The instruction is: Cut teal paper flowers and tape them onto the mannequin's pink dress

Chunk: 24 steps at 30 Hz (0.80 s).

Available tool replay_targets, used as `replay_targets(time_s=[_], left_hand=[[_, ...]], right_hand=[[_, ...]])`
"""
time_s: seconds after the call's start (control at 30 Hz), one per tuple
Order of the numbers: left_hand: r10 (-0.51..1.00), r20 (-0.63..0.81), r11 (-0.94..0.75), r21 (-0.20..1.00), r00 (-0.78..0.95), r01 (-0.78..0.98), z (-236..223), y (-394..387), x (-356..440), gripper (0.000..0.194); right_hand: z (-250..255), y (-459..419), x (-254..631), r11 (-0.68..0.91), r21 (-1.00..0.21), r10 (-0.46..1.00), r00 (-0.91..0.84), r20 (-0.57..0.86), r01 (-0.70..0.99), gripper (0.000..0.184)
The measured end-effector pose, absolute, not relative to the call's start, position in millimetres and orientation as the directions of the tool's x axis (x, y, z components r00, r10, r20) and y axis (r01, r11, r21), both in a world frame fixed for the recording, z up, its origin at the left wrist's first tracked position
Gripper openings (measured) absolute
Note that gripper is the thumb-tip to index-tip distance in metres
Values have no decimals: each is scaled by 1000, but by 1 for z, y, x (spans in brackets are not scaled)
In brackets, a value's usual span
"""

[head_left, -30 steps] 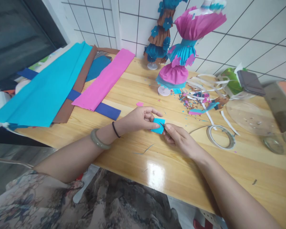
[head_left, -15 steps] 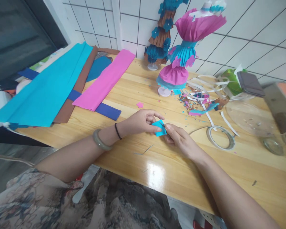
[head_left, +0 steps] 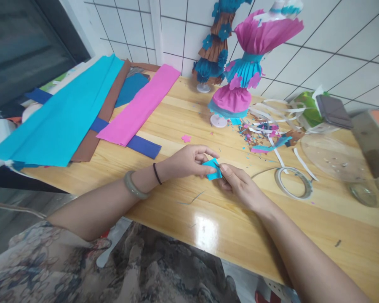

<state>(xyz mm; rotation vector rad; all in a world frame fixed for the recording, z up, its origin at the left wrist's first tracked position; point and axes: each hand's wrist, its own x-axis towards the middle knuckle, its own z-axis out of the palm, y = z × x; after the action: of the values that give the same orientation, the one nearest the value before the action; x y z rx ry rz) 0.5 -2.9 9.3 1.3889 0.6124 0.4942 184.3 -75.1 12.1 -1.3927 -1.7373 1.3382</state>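
A small square of turquoise paper point(head_left: 214, 173) is pinched between the thumb and fingers of my left hand point(head_left: 194, 160), above the wooden table. My right hand point(head_left: 235, 177) is closed on a pair of small scissors point(head_left: 217, 164), mostly hidden by the fingers. Their thin dark tip lies against the paper's upper right part. Both hands almost meet at this square. A pink paper flower point(head_left: 186, 138) lies flat on the table just beyond my left hand.
Left stand strips of turquoise point(head_left: 60, 113), pink point(head_left: 142, 105) and brown paper. Behind are two paper-dressed figures, one pink and turquoise point(head_left: 230, 99). Paper scraps point(head_left: 265, 132), a tape roll point(head_left: 293, 183), a clear round lid point(head_left: 331, 155) and a phone point(head_left: 334, 110) lie right.
Both hands keep their hold on the paper and scissors, with barely any movement. The whole view has shifted very slightly.
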Motion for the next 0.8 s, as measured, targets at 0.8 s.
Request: replay_targets(time_s=[0.8], left_hand=[[708, -60, 75, 997, 704, 10, 19, -2, -4, 50]], right_hand=[[13, -75, 183, -110, -933, 919, -322, -227, 343, 44]])
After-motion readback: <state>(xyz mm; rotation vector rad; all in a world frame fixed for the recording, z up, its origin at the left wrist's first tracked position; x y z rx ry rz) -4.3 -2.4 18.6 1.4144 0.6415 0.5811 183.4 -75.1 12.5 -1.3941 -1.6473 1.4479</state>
